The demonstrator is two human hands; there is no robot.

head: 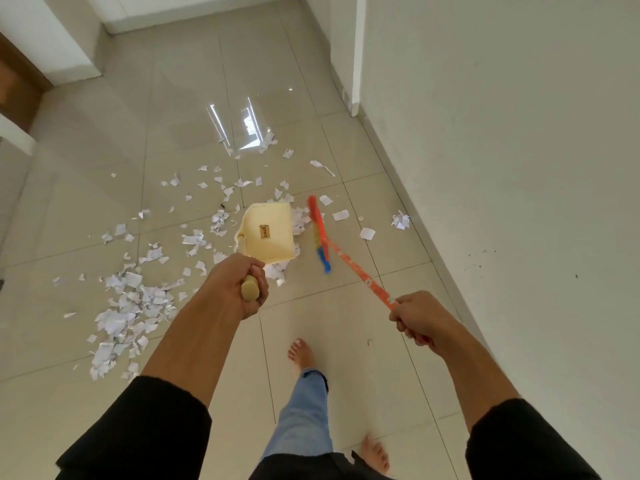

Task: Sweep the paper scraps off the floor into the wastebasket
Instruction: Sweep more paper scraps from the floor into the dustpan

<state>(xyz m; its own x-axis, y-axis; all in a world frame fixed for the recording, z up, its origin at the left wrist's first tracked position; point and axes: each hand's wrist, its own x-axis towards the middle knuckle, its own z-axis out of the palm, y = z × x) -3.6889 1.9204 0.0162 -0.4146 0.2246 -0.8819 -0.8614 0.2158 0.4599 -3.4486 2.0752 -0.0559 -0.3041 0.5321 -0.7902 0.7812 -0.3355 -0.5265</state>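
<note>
The left hand [239,285] has its fingers wrapped tight round the handle of a pale yellow plastic dustpan [268,233], whose pan sits low over the glossy beige tiled floor [346,327]. The right hand [414,318] grips the orange handle of a broom with an orange-and-blue head [320,237], just right of the pan. Torn white paper scraps [128,306] lie scattered around both, thickest at the left.
</note>
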